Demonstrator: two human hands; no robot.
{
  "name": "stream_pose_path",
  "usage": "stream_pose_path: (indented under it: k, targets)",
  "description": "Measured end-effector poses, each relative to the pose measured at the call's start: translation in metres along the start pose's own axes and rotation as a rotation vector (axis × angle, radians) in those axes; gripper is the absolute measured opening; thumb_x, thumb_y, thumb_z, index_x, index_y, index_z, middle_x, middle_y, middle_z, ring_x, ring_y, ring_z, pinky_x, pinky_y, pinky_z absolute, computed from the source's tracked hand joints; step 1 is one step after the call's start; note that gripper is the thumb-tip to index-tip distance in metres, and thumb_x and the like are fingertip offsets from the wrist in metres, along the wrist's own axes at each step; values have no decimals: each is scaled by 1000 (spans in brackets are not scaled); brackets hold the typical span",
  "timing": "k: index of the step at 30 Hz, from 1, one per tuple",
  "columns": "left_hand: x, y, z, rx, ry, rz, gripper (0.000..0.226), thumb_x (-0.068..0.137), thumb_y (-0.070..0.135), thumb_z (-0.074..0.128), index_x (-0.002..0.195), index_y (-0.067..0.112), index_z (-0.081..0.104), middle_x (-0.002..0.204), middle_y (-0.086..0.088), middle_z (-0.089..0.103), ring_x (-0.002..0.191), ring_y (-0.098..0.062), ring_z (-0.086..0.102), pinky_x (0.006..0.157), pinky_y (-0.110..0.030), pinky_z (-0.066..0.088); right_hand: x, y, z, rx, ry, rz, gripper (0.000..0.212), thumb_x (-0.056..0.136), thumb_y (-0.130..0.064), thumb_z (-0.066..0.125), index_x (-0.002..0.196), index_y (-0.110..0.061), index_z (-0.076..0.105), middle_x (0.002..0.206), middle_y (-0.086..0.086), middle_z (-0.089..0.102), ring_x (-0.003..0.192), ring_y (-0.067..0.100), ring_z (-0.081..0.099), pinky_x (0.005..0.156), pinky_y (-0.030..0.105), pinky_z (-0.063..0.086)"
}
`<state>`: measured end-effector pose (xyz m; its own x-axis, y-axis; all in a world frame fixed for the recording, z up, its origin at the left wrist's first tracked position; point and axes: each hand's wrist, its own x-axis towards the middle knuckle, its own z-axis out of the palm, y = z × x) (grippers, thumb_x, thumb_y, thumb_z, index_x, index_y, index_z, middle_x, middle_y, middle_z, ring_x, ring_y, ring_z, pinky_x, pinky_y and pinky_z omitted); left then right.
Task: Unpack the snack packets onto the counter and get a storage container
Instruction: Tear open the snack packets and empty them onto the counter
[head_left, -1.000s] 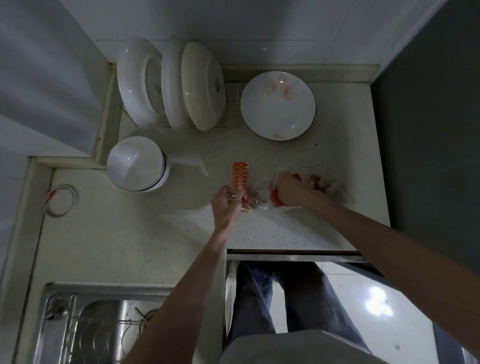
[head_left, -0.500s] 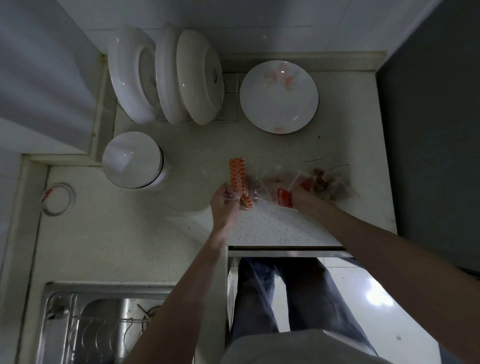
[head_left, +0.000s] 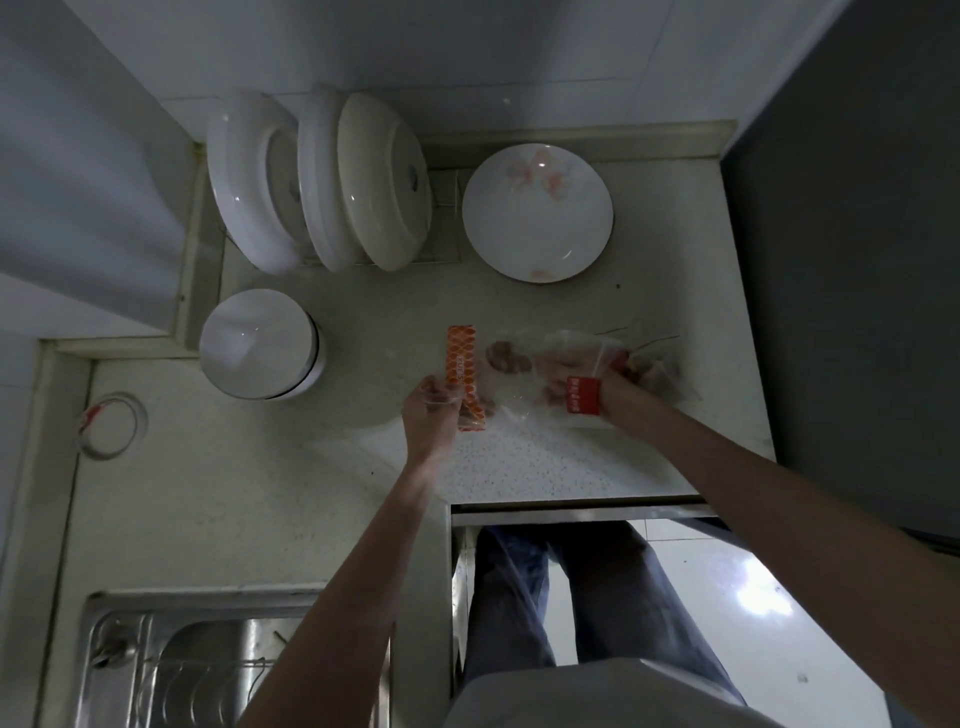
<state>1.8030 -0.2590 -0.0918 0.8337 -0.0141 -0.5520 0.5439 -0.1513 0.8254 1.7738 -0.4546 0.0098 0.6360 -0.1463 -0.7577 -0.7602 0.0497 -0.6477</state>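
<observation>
Dim counter: left hand gripping orange packet; right hand's grip obscured inside clear bag.

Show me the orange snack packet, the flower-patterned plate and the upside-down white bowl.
orange snack packet (head_left: 462, 358), head view, upper patterned face above the left hand.
flower-patterned plate (head_left: 537, 218), head view, bare centre.
upside-down white bowl (head_left: 257, 343), head view, its upturned base.

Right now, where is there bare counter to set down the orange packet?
Bare counter lies left of the left hand, between the upturned white bowl and the sink. A smaller patch sits between the orange packet and the flowered plate. Around the right hand it is crowded with clear snack bags.
</observation>
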Motion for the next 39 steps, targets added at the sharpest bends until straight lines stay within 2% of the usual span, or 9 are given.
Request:
stream_pose_path:
  k: [3, 6, 11, 19, 24, 28, 33, 37, 39]
  targets:
    - [3, 3, -6, 19, 21, -21, 5, 91, 5, 62, 88, 2, 60, 87, -23, 71, 71, -32, 71, 71, -43, 60, 22, 17, -11, 146, 125, 55, 16, 93, 1, 46, 82, -1, 56, 67, 7, 71, 49, 2, 64, 54, 9, 52]
    - [4, 6, -14, 39, 18, -12, 8, 91, 5, 62, 84, 8, 60, 75, -7, 74, 61, -20, 72, 63, -34, 61, 43, 33, -29, 113, 68, 75, 31, 97, -2, 46, 126, 5, 51, 105, 18, 68, 65, 17, 70, 64, 27, 60]
    - [4, 10, -25, 54, 26, 16, 11, 91, 2, 61, 84, 10, 59, 75, -6, 72, 57, -14, 70, 60, -31, 60, 38, 49, -63, 84, 13, 3, 34, 96, -6, 51, 128, 4, 49, 47, -9, 61, 48, 5, 63, 58, 27, 60]
    - [0, 14, -34, 134, 74, 111, 16, 87, -3, 62, 79, 11, 58, 64, -2, 73, 55, -16, 71, 47, -23, 55, 18, 55, -100, 84, 171, -47, 15, 93, -8, 56, 104, -4, 65, 50, 1, 60, 51, 10, 65, 50, 23, 54]
    - [-13, 34, -35, 317, 241, 332, 37, 73, -5, 71, 73, 27, 53, 102, -14, 61, 69, 1, 66, 53, -14, 53, -5, 28, -105, 26, 199, -116, 12, 93, -7, 56, 99, -7, 65, 42, -5, 58, 46, 11, 60, 50, 27, 58]
    - [-32, 62, -18, 308, 85, 354, 33, 82, -7, 55, 81, 25, 57, 78, -4, 64, 62, -20, 67, 51, -34, 54, -34, -14, -90, -64, 91, -181, 13, 90, -9, 60, 101, -9, 68, 53, -1, 63, 45, 7, 60, 46, 20, 52]
    - [-68, 98, 11, 334, -134, 571, 33, 78, -14, 57, 83, 18, 52, 71, 12, 57, 60, -2, 55, 48, -22, 48, -76, -68, -64, -236, -97, -214, 10, 87, -19, 67, 86, -13, 74, 55, 5, 55, 48, 14, 57, 49, 25, 53]
    - [-86, 127, 17, 429, -210, 764, 18, 80, 24, 68, 90, 17, 54, 73, 14, 58, 64, 2, 57, 54, -8, 41, -98, -96, -51, -411, -150, -243, 18, 90, -19, 62, 87, -4, 72, 47, -2, 45, 40, 10, 47, 58, 39, 59]
    - [-93, 138, 17, 482, -229, 791, 25, 75, 32, 66, 92, 17, 54, 76, 10, 62, 66, -4, 60, 56, -18, 46, -104, -105, -46, -474, -127, -243, 23, 91, -16, 61, 92, 5, 69, 44, -3, 42, 38, 9, 44, 61, 41, 60]
